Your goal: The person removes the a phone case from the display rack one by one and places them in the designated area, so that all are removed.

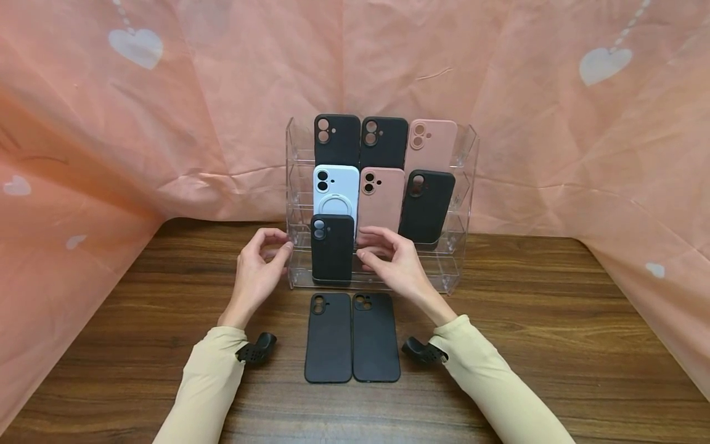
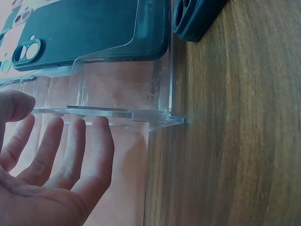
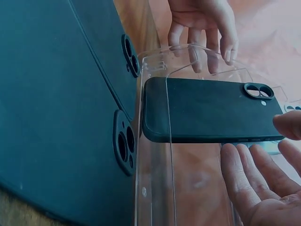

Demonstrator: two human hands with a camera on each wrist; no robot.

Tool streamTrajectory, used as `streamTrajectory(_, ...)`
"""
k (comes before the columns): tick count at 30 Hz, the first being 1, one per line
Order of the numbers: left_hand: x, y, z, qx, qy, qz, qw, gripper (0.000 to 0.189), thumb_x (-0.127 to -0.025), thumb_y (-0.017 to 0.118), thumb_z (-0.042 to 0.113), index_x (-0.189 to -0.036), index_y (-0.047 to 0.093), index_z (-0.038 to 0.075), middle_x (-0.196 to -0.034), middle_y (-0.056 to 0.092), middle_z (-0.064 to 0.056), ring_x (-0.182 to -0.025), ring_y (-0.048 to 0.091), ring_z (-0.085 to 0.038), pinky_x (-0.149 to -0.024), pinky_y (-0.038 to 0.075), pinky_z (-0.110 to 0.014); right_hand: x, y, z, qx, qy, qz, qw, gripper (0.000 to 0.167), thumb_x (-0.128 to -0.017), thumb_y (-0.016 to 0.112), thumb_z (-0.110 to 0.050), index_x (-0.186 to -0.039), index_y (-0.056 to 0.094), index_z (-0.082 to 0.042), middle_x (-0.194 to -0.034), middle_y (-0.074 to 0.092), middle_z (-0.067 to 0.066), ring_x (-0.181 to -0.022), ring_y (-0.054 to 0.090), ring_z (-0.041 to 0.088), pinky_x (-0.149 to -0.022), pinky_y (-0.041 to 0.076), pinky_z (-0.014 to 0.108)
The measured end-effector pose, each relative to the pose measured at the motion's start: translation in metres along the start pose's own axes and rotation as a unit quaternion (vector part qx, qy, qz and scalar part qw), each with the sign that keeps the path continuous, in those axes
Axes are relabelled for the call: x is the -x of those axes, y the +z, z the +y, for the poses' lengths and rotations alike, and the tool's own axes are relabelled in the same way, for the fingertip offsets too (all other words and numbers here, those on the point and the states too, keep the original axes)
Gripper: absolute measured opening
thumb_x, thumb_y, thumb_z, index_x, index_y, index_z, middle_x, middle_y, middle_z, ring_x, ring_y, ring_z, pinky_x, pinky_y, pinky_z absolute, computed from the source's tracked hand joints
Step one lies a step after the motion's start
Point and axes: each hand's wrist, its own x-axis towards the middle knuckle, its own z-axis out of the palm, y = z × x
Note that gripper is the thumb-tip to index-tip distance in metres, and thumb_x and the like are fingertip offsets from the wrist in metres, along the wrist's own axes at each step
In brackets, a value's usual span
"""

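Note:
A clear tiered stand [image 1: 399, 280] holds phone cases in its rows. At its left side is my left hand [image 1: 261, 262], its fingertips right at the clear side panel in the left wrist view. A black phone case [image 1: 333, 250] stands upright in the lowest row, at the left. To the right of that case is my right hand [image 1: 392, 259], thumb and fingers apart, fingertips close by the case's edge [image 3: 211, 110]. Neither hand holds anything. Two more black phone cases, one left [image 1: 328, 339] and one right [image 1: 376, 338], lie side by side on the table in front.
Higher rows hold a white case [image 1: 336, 185] with a ring, a pink case [image 1: 381, 200] and a tilted black case [image 1: 427, 206]. Two black cases and a pink one [image 1: 435, 145] fill the top. Pink cloth [image 1: 233, 123] with hearts hangs behind the wooden table [image 1: 554, 320].

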Motion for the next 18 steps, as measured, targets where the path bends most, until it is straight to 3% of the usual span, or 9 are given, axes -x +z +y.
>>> streamTrajectory(6, -0.0003, -0.0002, -0.0002, 0.0, -0.003, -0.003, 1.0, 0.026, -0.099, 0.068, 0.022, -0.12, 0.061, 0.008, -0.123, 0.067, -0.009, -0.104, 0.073, -0.026, -0.072, 0.066, -0.038, -0.0017, 0.0045, 0.0001, -0.001, -0.005, 0.0, 1.0, 0.045, -0.094, 0.068, 0.0, -0.138, 0.06, -0.005, -0.128, 0.067, 0.022, -0.105, 0.072, 0.021, -0.084, 0.065, 0.043)
streamTrajectory(14, -0.0011, -0.0004, 0.0, -0.001, -0.005, -0.004, 1.0, 0.026, -0.099, 0.068, 0.022, -0.12, 0.062, 0.009, -0.124, 0.067, -0.008, -0.102, 0.073, -0.022, -0.072, 0.066, -0.037, -0.006, 0.0081, -0.0005, 0.006, -0.023, 0.003, 0.9997, 0.048, -0.094, 0.069, 0.001, -0.14, 0.058, -0.006, -0.123, 0.067, 0.024, -0.108, 0.07, 0.036, -0.078, 0.066, 0.038)
streamTrajectory(18, -0.0013, -0.0002, -0.0012, 0.001, -0.004, -0.004, 1.0, 0.025, -0.099, 0.068, 0.021, -0.119, 0.062, 0.008, -0.124, 0.067, -0.009, -0.102, 0.073, -0.023, -0.073, 0.066, -0.041, -0.0073, 0.0104, -0.0019, 0.029, -0.042, 0.012, 0.9986, 0.049, -0.093, 0.07, 0.001, -0.14, 0.058, -0.007, -0.12, 0.068, 0.023, -0.105, 0.071, 0.036, -0.077, 0.065, 0.032)
